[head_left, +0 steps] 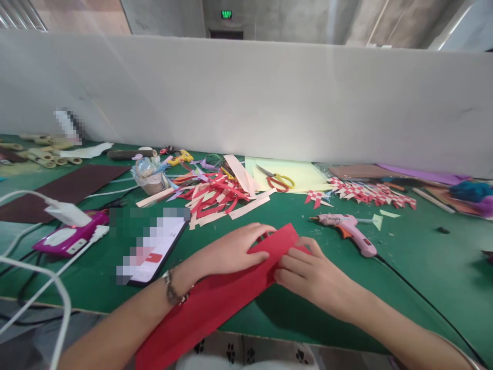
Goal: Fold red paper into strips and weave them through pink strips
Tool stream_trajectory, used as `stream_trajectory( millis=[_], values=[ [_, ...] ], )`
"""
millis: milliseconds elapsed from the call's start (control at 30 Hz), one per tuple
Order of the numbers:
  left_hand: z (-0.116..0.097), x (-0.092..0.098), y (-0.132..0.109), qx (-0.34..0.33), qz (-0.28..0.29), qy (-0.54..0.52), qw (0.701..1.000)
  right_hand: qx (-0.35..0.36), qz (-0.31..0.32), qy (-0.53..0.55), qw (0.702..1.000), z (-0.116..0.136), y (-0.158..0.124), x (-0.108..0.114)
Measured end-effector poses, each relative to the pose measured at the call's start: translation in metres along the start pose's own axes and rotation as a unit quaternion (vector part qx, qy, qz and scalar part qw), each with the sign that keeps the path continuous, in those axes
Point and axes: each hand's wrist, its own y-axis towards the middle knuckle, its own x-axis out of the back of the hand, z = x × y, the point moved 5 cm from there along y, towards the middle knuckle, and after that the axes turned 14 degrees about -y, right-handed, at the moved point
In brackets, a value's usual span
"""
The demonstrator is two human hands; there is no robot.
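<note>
A long red paper sheet (215, 300) lies on the green table (416, 257), running from the near edge up toward the middle. My left hand (234, 249) rests flat on the sheet's far end, fingers stretched over it. My right hand (308, 272) presses the same end from the right, fingertips pinching the paper's folded edge. A pink glue gun (348, 231) lies just right of my hands. A phone (152, 252) lies to the left of my left wrist.
A heap of red and cream paper strips (219, 198) sits behind my hands, with red-handled scissors (279, 180) on yellow paper. Woven red-and-white pieces (370, 192) lie at right. A pink device (69, 236) with white cables sits at left. A white partition wall (269, 97) backs the table.
</note>
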Motion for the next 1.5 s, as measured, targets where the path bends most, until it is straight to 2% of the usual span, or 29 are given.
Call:
stream_trajectory(
  millis=[67,100,167,233,333,400,500,633,700,733,800,867,967,1067,1267,1500],
  values=[
    [-0.016,0.008,-0.013,-0.011,-0.068,0.108,0.992,-0.016,-0.005,-0.016,1.000,-0.002,-0.006,-0.002],
    [-0.024,0.007,-0.020,-0.022,-0.072,0.162,0.984,-0.027,-0.006,-0.020,0.999,-0.004,-0.009,-0.004],
    [-0.033,-0.006,-0.029,-0.048,-0.040,0.250,0.966,-0.050,-0.005,-0.016,0.999,-0.005,-0.014,-0.008],
    [-0.032,-0.027,-0.036,-0.070,-0.001,0.324,0.943,-0.067,-0.004,-0.007,0.998,-0.004,-0.017,-0.014],
    [-0.026,-0.050,-0.045,-0.129,-0.064,0.441,0.886,-0.073,0.004,-0.009,0.997,0.003,-0.019,-0.023],
    [-0.022,-0.057,-0.050,-0.150,-0.098,0.475,0.862,-0.078,0.023,-0.004,0.997,0.006,-0.021,-0.029],
    [-0.018,-0.051,-0.054,-0.152,-0.107,0.493,0.850,-0.102,0.049,0.024,0.993,0.007,-0.024,-0.036],
    [-0.011,-0.026,-0.051,-0.078,-0.122,0.533,0.833,-0.117,0.086,0.057,0.988,0.007,-0.027,-0.043],
    [-0.005,-0.021,-0.048,-0.058,-0.118,0.523,0.842,-0.118,0.095,0.062,0.986,0.007,-0.027,-0.044],
    [-0.002,-0.024,-0.047,-0.061,-0.098,0.499,0.859,-0.118,0.097,0.065,0.986,0.008,-0.027,-0.045],
    [0.007,-0.037,-0.044,-0.065,-0.046,0.436,0.897,-0.110,0.097,0.076,0.986,0.009,-0.027,-0.045],
    [0.016,-0.048,-0.043,-0.050,-0.022,0.392,0.918,-0.100,0.094,0.090,0.986,0.011,-0.027,-0.045],
    [0.026,-0.053,-0.042,-0.022,-0.034,0.358,0.933,-0.096,0.085,0.108,0.986,0.012,-0.026,-0.044],
    [0.031,-0.050,-0.044,-0.013,-0.042,0.329,0.943,-0.111,0.077,0.146,0.980,0.009,-0.027,-0.043],
    [0.036,-0.045,-0.052,-0.032,-0.068,0.250,0.965,-0.168,0.080,0.267,0.945,0.001,-0.031,-0.048],
    [0.044,-0.039,-0.053,0.015,-0.131,0.188,0.973,-0.224,0.086,0.306,0.921,-0.013,-0.038,-0.055]
  ],
)
